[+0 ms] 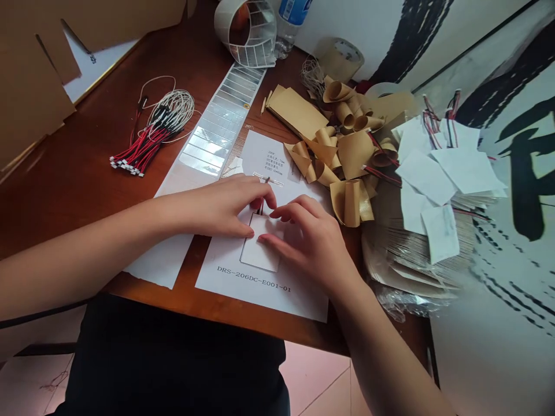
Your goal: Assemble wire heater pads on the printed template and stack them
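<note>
A small white rectangular card (262, 251) lies flat on a printed paper sheet (303, 303). A red and black wire (261, 209) runs out from the card's upper edge. My left hand (229, 205) rests over the card's upper left, thumb on its edge and forefinger arched over the wire. On the right side, my right hand (310, 234) has its thumb on the card's face and its forefinger apart, near the upper corner. A thin clear strip (269, 179) crosses the wire above the card. My left fingers partly hide the wire.
Bundled red and black wires (150, 136) lie at left, beside a sticker strip (212, 133) unrolling from a label roll (223, 23). Curled brown paper pieces (351, 199) and stacked white pouches (440, 237) crowd the right. Behind stand a bottle (286, 34) and tape roll (347, 55).
</note>
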Motion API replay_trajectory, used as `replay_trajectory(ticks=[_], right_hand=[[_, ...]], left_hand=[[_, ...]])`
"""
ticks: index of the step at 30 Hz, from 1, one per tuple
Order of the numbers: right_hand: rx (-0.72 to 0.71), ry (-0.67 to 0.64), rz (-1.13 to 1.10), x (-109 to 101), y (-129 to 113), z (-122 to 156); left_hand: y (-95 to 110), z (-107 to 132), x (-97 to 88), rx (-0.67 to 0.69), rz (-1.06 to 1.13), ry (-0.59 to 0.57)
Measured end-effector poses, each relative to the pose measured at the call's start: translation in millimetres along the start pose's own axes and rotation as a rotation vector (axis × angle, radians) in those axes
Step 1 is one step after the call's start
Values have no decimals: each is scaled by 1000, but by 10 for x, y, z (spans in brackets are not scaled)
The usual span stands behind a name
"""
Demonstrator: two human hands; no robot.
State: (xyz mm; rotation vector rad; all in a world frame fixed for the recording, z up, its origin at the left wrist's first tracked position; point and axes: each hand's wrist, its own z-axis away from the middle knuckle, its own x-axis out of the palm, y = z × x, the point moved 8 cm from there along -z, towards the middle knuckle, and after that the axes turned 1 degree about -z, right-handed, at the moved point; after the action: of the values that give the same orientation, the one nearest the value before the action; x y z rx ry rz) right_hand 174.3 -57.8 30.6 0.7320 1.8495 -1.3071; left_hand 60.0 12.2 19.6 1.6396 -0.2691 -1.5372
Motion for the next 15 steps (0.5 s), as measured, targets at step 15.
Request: replay_trajectory(ticks=[15], right_hand=[[214, -125, -1, 10, 287, -14]], left_hand=[[71, 22, 128, 44, -203, 47]])
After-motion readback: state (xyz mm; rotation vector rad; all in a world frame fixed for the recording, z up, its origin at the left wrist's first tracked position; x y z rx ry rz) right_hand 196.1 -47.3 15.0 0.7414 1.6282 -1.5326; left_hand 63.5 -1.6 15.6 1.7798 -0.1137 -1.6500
